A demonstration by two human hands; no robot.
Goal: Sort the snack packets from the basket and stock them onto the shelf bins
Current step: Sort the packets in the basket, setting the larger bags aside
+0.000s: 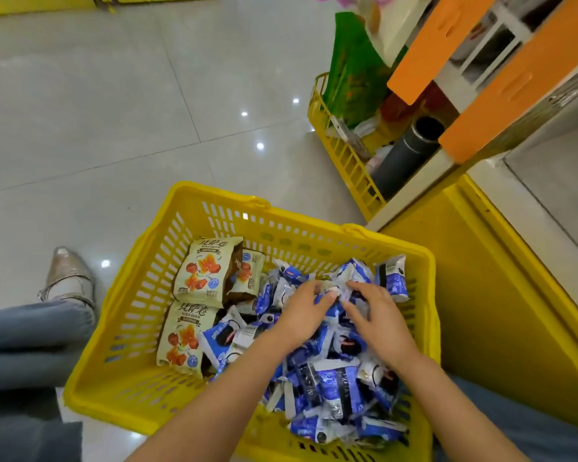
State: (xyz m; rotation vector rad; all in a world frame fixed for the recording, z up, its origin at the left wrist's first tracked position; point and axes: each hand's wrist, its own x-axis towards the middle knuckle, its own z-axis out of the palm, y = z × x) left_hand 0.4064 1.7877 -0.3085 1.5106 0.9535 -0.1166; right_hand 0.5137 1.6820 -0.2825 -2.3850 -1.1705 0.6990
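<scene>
A yellow slotted basket sits on the floor in front of me. Its right half is piled with several small blue-and-white snack packets. Beige packets with orange pictures lean against its left wall. My left hand and my right hand are both down on the blue pile near the basket's far side. Their fingertips meet on one pale blue-and-white packet, pinching it from both sides. The packets under my palms are hidden.
A second yellow basket with a green bag and a dark tube stands further away to the right. Orange-fronted shelf bins rise at the upper right above a yellow shelf base. My jeans leg and silver shoe are on the left.
</scene>
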